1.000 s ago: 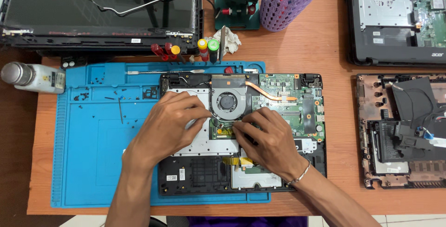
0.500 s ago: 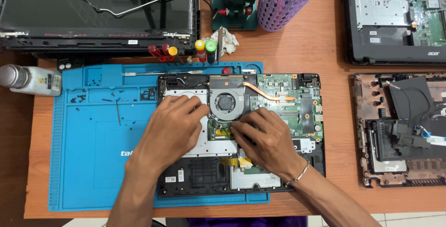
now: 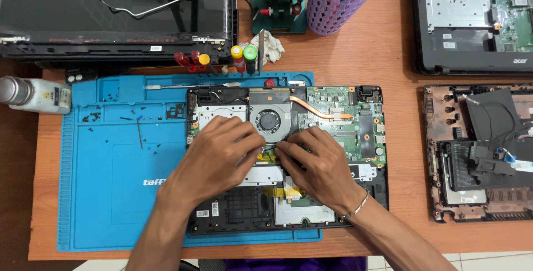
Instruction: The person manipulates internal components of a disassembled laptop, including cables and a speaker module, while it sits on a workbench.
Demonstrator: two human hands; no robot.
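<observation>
1. Furniture: a wooden desk (image 3: 377, 54) with an orange-brown top fills almost the whole frame, seen from straight above.
2. Desk surface: smooth, with faint grain running left to right; bare wood shows mostly in the upper middle and along the bottom edge.
3. Desk edges: the left edge runs down the left of the frame, the front edge along the bottom.
4. Floor: a dark brown floor (image 3: 14, 193) shows in a strip at the far left; pale tiles (image 3: 488, 262) with thin joints appear at the lower right.
5. Light: even and soft, with only short shadows on the wood.
6. Walls and windows: out of view.
</observation>
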